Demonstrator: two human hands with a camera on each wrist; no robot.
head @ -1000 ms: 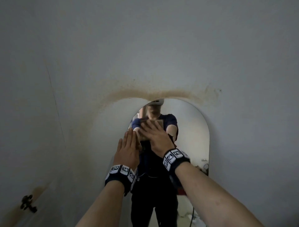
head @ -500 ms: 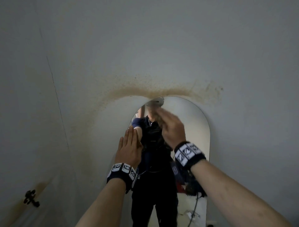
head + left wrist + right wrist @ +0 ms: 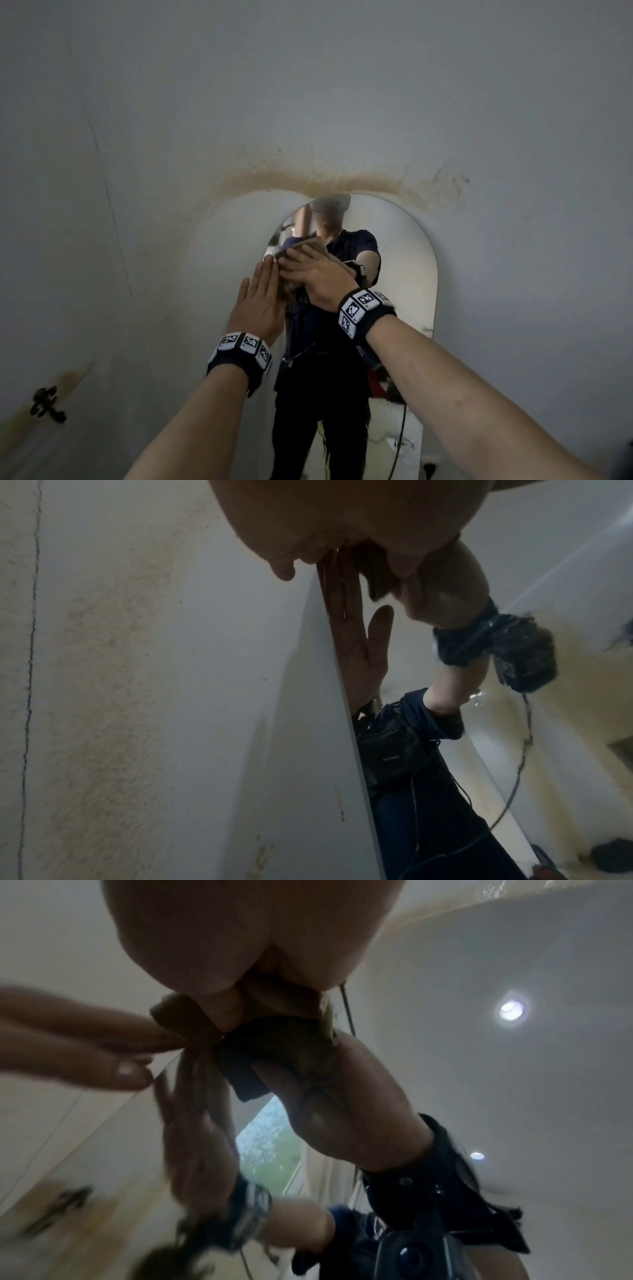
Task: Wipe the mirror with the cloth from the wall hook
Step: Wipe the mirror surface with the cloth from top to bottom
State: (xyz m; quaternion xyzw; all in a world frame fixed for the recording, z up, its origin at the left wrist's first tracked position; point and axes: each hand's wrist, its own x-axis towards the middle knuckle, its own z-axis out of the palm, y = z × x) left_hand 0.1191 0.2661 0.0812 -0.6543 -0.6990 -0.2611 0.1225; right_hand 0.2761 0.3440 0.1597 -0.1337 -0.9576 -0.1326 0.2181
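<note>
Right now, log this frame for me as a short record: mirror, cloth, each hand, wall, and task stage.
mirror: arched mirror on the wall, reflecting the person
cloth: tan folded cloth, pressed on the glass near the upper left edge
right hand: right hand grips the cloth against the mirror
left hand: left hand flat, fingers straight, at the mirror's left edge
wall: brownish stain arcs above the mirror; dark wall hook at lower left, with nothing on it
task stage: wiping under way
</note>
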